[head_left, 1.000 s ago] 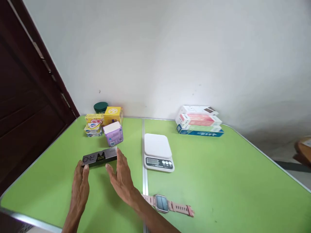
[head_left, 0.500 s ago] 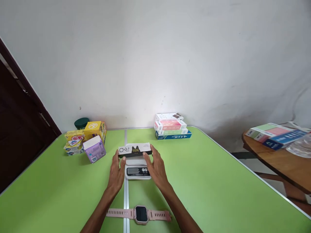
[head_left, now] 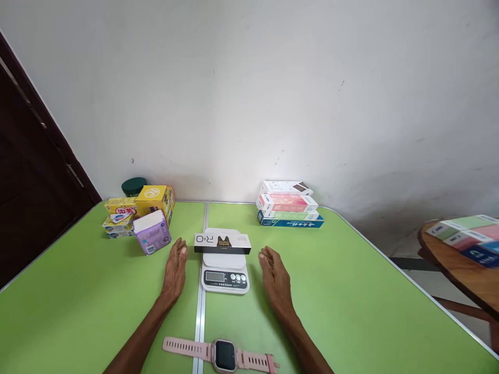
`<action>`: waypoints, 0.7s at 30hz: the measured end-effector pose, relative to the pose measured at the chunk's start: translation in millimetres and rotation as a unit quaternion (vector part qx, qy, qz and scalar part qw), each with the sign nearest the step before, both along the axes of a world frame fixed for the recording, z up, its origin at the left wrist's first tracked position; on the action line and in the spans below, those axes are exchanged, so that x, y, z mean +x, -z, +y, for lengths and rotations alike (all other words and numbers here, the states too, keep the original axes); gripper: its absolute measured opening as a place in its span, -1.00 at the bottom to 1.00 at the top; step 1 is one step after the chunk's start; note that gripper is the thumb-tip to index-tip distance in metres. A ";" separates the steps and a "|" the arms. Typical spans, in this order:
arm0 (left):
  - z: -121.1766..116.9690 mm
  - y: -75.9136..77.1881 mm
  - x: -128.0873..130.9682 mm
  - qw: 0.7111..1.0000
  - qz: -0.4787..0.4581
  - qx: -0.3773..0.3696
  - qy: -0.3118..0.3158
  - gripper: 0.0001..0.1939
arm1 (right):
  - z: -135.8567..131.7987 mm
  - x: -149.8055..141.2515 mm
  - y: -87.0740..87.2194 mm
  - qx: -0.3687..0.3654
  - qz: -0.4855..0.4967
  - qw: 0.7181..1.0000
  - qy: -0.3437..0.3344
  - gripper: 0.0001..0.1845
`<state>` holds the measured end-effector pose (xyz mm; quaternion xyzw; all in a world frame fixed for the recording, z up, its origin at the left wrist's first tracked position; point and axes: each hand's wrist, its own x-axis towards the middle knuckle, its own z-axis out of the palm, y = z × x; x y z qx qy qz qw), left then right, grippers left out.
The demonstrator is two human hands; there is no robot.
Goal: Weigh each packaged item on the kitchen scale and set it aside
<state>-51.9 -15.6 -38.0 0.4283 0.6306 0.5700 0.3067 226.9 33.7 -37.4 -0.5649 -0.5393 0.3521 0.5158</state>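
Observation:
A narrow white-and-black box (head_left: 222, 243) printed "Bamboo Charcoal" lies crosswise on the platform of a white digital kitchen scale (head_left: 225, 280). The scale's display looks blank. My left hand (head_left: 175, 267) is to the left of the box, fingers stretched forward, holding nothing. On the other side, my right hand (head_left: 276, 275) hovers apart from the box with its fingers loosely bent and nothing in them. A pink-strapped smartwatch (head_left: 225, 355) lies flat on the table nearer to me, between my forearms.
At the back left of the green table (head_left: 335, 311) stand yellow boxes (head_left: 154, 200), a purple tissue pack (head_left: 152, 234) and a dark green lid (head_left: 133, 185). Several stacked boxes (head_left: 288, 203) sit at the back right. A wooden table (head_left: 460, 270) at right holds more boxes (head_left: 471, 236).
Both hands have let go of the box and drawn apart, left hand leftward, right hand rightward. The box now rests on the scale. The view has shifted slightly.

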 end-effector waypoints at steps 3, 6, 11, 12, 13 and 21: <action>0.0 2.0 -0.3 1.000 0.002 0.000 -0.005 -0.11 | 0.3 -1.4 1.0 -0.002 0.007 1.000 -0.001 -0.16; -0.2 1.6 -1.8 1.000 -0.009 -0.001 -0.003 -0.08 | 0.7 -1.2 2.3 -0.004 0.015 1.000 0.001 -0.17; -0.5 1.1 -2.1 1.000 -0.014 -0.002 -0.001 -0.11 | -0.5 -2.2 0.9 0.006 0.017 1.000 0.000 -0.22; -0.5 1.1 -1.9 1.000 -0.012 0.001 -0.002 -0.12 | -1.1 -2.7 -0.1 0.010 0.014 1.000 -0.002 -0.24; -0.6 1.0 -1.9 1.000 -0.010 0.004 -0.002 -0.14 | -1.7 -3.2 -1.2 0.013 0.010 1.000 -0.004 -0.24; -5.2 -10.4 2.3 0.999 0.040 -0.006 0.007 -0.10 | -6.5 -6.4 -6.0 0.016 -0.006 0.999 -0.034 -0.19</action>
